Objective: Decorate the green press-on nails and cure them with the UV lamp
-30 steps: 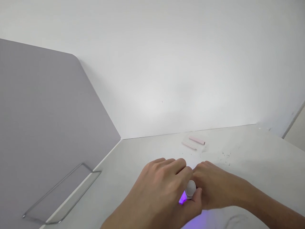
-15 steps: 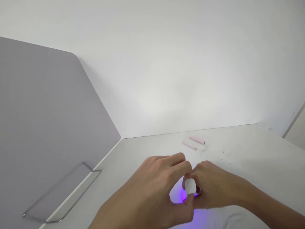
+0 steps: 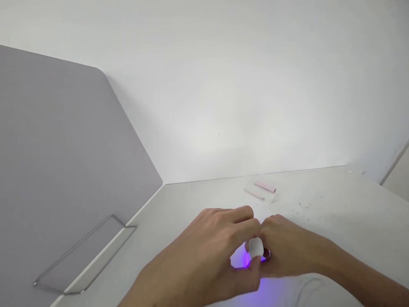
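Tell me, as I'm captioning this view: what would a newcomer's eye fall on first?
Probably the violet glow between the left hand and the right hand, beside a white-topped object at their fingers. Beyond the hands, a pink tube and a thinner pink stick lie on the white table. A grey panel fills the left side.

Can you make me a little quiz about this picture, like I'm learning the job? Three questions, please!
1. True or false: the grey panel is on the right side of the picture.
2. Pick one. By the white-ended object, between the left hand and right hand, the glow is: A green, B purple, C orange.
3. How many pink pieces lie on the table?

Key: 1 false; 2 B; 3 two.
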{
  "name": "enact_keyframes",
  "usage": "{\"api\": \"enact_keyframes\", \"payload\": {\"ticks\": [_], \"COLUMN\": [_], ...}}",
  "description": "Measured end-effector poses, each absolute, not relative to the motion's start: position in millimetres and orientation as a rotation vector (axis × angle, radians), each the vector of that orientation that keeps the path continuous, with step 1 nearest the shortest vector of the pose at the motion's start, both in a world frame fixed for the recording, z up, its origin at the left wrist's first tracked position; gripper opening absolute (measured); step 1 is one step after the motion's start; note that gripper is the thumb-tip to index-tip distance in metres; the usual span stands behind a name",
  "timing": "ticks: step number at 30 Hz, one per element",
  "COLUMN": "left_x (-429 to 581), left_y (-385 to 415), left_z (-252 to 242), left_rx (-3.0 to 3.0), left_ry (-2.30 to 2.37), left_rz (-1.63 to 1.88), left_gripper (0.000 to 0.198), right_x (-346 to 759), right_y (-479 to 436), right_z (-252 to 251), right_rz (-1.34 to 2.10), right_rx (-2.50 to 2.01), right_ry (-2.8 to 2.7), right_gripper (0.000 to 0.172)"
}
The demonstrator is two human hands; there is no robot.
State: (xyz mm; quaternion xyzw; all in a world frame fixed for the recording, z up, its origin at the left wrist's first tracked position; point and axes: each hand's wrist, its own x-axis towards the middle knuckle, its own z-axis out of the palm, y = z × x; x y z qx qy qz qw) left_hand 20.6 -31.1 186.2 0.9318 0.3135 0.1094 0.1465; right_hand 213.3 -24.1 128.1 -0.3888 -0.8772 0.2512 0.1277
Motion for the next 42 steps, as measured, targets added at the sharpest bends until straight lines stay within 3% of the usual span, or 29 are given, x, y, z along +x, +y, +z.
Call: {"api": "enact_keyframes", "payload": {"ticks": [5,10,14,21,27,34,40,42], "left_x": [21.4,15.1,11.9,14.3,17.6,26.1,23.1,22.2], "left_y": [-31.9,-28.8,-23.3,-22.1,-27.5,-32.9,-30.4,-29.5], "left_z": [188.9,192.4,190.3,187.2,191.6,189.2,193.2,194.5], "left_rx": [2.662,2.554,2.551,2.558,2.498,2.574,2.522,2.514], "left_ry": [0.903,0.717,0.619,0.652,0.712,1.007,0.804,0.767], "left_rz": [0.351,0.331,0.301,0.288,0.341,0.363,0.372,0.358], "left_gripper": [0.013,0.041,0.052,0.052,0.038,0.01,0.037,0.042], "right_x": [215.5,216.1,215.0,213.6,215.3,216.6,216.7,216.5], "right_y": [-24.3,-24.0,-22.5,-22.8,-24.3,-23.4,-23.5,-23.7], "right_z": [126.4,123.8,122.1,124.3,125.2,124.8,126.8,127.2], "right_rz": [0.725,0.787,0.814,0.781,0.765,0.701,0.731,0.732], "right_rx": [-1.144,-1.191,-1.178,-1.173,-1.168,-1.137,-1.172,-1.16], "right_ry": [-2.561,-2.54,-2.525,-2.524,-2.532,-2.586,-2.543,-2.552], "right_gripper": [0.039,0.024,0.038,0.036,0.022,0.042,0.027,0.029]}}
